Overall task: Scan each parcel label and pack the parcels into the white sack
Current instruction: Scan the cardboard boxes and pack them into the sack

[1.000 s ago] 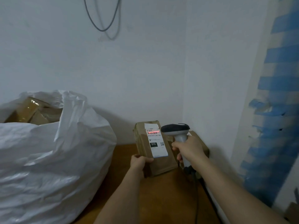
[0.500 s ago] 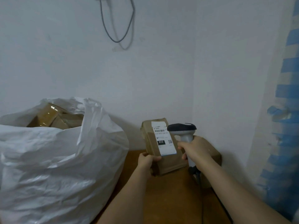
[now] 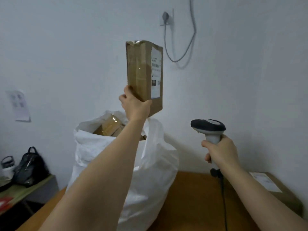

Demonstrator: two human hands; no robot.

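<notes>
My left hand (image 3: 134,104) grips the lower end of a brown cardboard parcel (image 3: 141,72) with a white label, held upright high above the open mouth of the white sack (image 3: 150,164). Several brown parcels (image 3: 109,126) lie inside the sack's top. My right hand (image 3: 220,151) holds the handle of a grey and black barcode scanner (image 3: 208,128), off to the right of the sack, its head pointing left. Another brown parcel (image 3: 281,195) with a white label lies flat on the wooden table (image 3: 191,197) at the right, partly behind my right forearm.
The scanner's black cable (image 3: 223,197) hangs down to the table. A low shelf at the left carries a black bag (image 3: 30,167) and a bottle (image 3: 7,167). A paper sheet (image 3: 19,105) and a grey wall cable (image 3: 181,44) are on the white wall.
My left hand has lifted the parcel from the table up and left, above the sack. The scanner has drawn away from the label to the right. The view has swung left.
</notes>
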